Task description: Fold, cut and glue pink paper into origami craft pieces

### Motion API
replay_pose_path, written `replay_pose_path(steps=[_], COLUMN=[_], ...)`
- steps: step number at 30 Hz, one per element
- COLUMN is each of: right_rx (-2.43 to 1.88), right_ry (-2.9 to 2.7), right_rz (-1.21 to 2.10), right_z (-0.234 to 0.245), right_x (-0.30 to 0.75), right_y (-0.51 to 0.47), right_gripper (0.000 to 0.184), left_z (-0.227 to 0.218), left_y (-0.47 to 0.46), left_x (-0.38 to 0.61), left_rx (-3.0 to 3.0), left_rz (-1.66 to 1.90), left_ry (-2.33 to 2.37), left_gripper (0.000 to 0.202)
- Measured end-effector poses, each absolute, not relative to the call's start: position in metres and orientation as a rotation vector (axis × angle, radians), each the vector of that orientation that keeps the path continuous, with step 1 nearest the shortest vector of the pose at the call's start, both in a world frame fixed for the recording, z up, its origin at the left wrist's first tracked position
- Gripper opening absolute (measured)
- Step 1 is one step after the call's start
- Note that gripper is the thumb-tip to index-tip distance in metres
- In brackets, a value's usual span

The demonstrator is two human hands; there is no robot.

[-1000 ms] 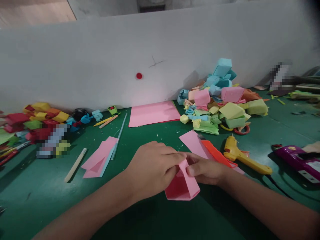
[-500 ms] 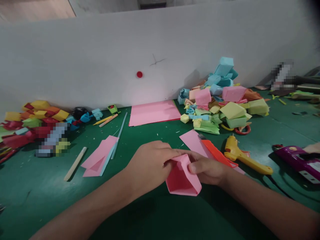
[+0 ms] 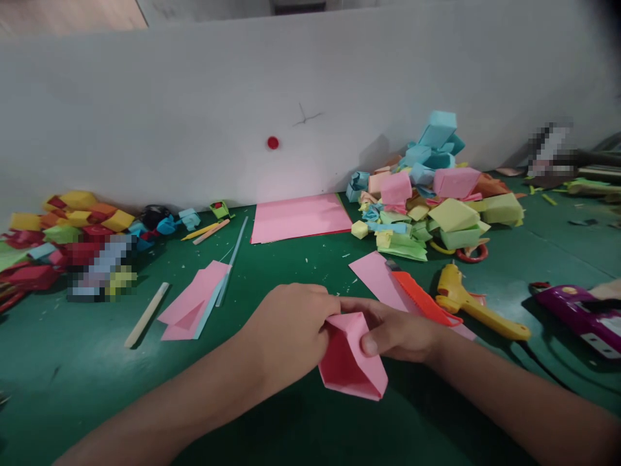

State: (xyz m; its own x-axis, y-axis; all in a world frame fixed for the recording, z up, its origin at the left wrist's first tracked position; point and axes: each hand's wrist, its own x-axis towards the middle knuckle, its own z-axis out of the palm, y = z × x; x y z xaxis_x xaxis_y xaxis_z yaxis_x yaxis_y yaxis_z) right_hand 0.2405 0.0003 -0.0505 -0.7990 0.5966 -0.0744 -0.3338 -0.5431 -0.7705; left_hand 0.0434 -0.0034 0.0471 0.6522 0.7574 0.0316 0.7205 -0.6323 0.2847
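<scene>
A hollow folded pink paper box (image 3: pixel 356 362), its open end facing me, is held between my two hands above the green table. My left hand (image 3: pixel 294 330) is closed on the box's upper left edge, the fingertips partly hidden inside or behind the paper. On the other side, my right hand (image 3: pixel 395 330) pinches the box, thumb on the near face and fingers behind. Just beyond the right hand lie a pink paper strip (image 3: pixel 373 272) and an orange-red utility knife (image 3: pixel 420 298). Left of my left hand rests folded pink paper (image 3: pixel 194 304).
A yellow glue gun (image 3: pixel 478 310) and a purple device (image 3: pixel 577 317) lie at the right. Behind them is a pile of folded paper pieces (image 3: pixel 453 217). Pink sheets (image 3: pixel 301 219) lie against the white wall (image 3: pixel 169 110). At left are a wooden stick (image 3: pixel 148 316) and more coloured paper shapes (image 3: pixel 77 210).
Both hands and the pink paper box have dropped slightly toward me, and the box has tilted a little. Both hands keep hold of it.
</scene>
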Motion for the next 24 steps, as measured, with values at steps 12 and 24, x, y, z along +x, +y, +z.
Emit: replay_pose_path(steps=[12,24], right_rx=[-0.452,-0.458], right_ry=[-1.251,-1.245], right_rz=[2.214,2.155], right_z=[-0.040,-0.037], right_x=[0.240,0.240], right_y=[0.000,-0.003], right_gripper=[0.068,0.067], left_z=[0.034,0.026], left_y=[-0.003,-0.003], left_x=[0.045,0.046], left_rx=[2.801,3.038], left_rz=[0.278,0.626], left_ry=[0.978,0.699], left_gripper=[0.028,0.027])
